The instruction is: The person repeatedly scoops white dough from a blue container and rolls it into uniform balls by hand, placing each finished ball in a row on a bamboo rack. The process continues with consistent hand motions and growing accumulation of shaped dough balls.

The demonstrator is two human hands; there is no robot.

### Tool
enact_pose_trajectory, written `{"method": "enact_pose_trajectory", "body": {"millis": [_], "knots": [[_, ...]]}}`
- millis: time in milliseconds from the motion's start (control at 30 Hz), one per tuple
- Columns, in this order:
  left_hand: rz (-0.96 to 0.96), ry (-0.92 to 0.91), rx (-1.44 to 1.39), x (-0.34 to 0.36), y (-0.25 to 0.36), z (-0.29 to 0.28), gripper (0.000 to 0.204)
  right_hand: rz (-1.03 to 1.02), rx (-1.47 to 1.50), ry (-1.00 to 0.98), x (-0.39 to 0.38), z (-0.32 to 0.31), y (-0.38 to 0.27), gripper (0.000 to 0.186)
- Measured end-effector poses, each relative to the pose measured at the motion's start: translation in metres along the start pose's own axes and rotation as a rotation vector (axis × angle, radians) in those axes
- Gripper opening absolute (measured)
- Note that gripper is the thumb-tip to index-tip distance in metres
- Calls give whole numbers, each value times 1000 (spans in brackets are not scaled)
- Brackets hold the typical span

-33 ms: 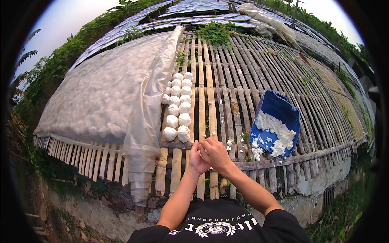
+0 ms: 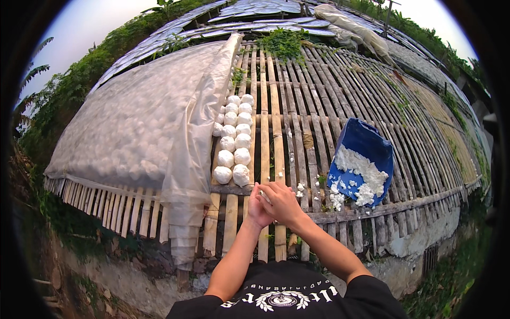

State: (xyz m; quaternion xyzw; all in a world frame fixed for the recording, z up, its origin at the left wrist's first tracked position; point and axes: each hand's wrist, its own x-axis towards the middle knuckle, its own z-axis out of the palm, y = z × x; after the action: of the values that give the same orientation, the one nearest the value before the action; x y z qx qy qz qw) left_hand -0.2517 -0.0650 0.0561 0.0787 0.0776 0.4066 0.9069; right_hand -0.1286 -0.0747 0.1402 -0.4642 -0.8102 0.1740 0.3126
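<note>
My left hand (image 2: 258,211) and my right hand (image 2: 282,203) are cupped together over the near edge of the bamboo rack, the right lying across the left. A bit of a white crumbly lump (image 2: 264,195) shows between the fingers; the palms hide most of it. Just beyond the hands, white balls (image 2: 241,157) stand in two neat rows running away from me, with a few more at their left. To the right, a blue plastic scoop-like container (image 2: 357,139) lies with its open side toward me. White crumbly paste (image 2: 366,173) sits inside it and spills at its lip.
Translucent plastic sheeting (image 2: 143,106) covers many round pale shapes on the left. Gaps separate the bamboo slats (image 2: 326,101). White crumbs (image 2: 300,190) dot the slats near the container. Green leaves (image 2: 284,45) lie at the far end, before tilted drying panels (image 2: 255,26).
The fingers of my right hand have shifted and spread slightly over the left, and a bit of white now shows between them. The balls and the blue container have stayed in place.
</note>
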Motion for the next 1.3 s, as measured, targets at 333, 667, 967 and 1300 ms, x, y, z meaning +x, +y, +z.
{"method": "enact_pose_trajectory", "body": {"millis": [333, 667, 967, 1300], "knots": [[155, 57, -52, 1, -14, -17, 77, 83, -208, 20, 10, 13, -2, 36], [207, 118, 127, 0, -9, 3, 73, -83, -165, 263, 11, 3, -7, 30], [106, 11, 107, -4, 4, 11, 82, -97, -85, 143, 10, -7, -9, 36], [104, -6, -37, -10, 12, 9, 81, -48, -44, 127, 14, -4, -10, 38]]}}
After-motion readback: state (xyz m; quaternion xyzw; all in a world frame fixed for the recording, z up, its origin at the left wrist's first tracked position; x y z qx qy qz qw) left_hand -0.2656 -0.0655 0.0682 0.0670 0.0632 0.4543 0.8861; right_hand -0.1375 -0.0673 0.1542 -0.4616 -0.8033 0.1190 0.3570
